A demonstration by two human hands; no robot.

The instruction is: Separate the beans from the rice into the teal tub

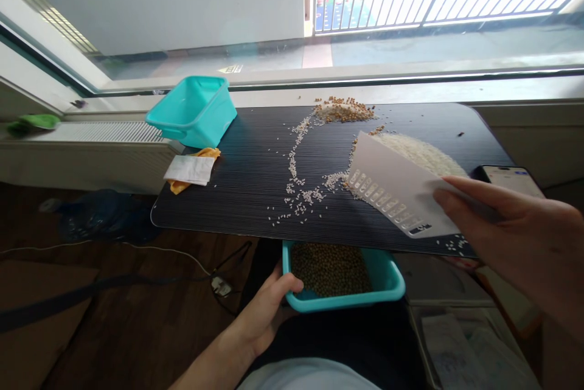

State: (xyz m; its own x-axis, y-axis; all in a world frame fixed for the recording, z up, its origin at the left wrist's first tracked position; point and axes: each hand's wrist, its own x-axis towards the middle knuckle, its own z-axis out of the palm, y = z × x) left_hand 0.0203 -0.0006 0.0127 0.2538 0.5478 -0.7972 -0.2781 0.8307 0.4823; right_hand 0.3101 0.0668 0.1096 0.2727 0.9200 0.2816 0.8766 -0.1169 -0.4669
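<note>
My left hand (pixel 274 292) grips the left side of a teal plastic bin (pixel 347 303), thumb over the rim. Small greenish-brown grains (pixel 333 268) fill much of this bin, which sits below the table's front edge above my lap. Raised over the table's right part, my right hand (pixel 493 213) pinches a flat white plastic card (pixel 396 183) with a row of slots along its lower edge. Behind the card lies a mound of white rice (pixel 420 153), partly hidden by it. Farther back is a smaller pile of rice mixed with orange-brown grains (pixel 344 110).
Loose rice (pixel 312 195) trails across the dark table (pixel 246 195). A second teal bin (pixel 196 113) stands at the back left, near a white folded tissue on an orange cloth (pixel 189 171). A phone (pixel 511 180) lies at the right edge. Behind is the window.
</note>
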